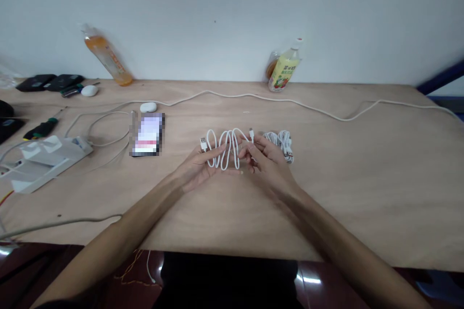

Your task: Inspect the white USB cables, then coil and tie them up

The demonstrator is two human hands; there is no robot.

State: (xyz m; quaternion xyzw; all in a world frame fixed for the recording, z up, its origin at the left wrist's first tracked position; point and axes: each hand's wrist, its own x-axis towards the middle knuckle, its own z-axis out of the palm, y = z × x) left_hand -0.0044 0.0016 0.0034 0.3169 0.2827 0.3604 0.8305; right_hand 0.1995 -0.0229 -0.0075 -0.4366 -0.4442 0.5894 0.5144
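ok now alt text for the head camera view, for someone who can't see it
Two hands hold a loosely coiled white cable above a wooden table, with a phone to the left and more bundled cables to the right.

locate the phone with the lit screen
In the head view, the phone lies on the left of the table, just below a white case, left of the left hand.
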